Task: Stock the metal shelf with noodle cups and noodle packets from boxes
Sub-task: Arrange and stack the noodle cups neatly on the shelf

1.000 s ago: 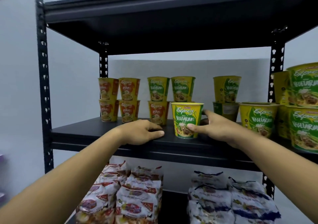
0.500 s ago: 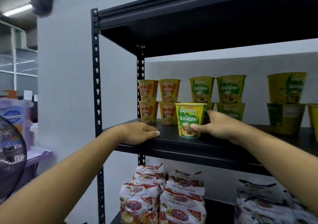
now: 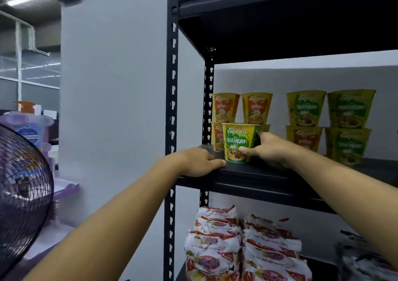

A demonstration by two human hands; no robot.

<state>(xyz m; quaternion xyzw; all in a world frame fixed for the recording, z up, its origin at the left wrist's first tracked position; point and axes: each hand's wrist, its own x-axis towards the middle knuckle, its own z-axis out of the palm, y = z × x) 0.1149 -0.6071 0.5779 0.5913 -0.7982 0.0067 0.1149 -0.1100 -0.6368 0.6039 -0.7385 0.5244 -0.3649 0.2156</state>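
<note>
Vegetarian noodle cup (image 3: 238, 143) gripped by right hand (image 3: 270, 149), label out, at metal shelf (image 3: 269, 178) front; left hand (image 3: 198, 162) flat, bracing shelf edge.

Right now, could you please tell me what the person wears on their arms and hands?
The bare left hand and bare right hand have no gloves, and no ring is visible. Both forearms are uncovered up to the frame's edge: no sleeves, watch or bracelet in view.
</note>
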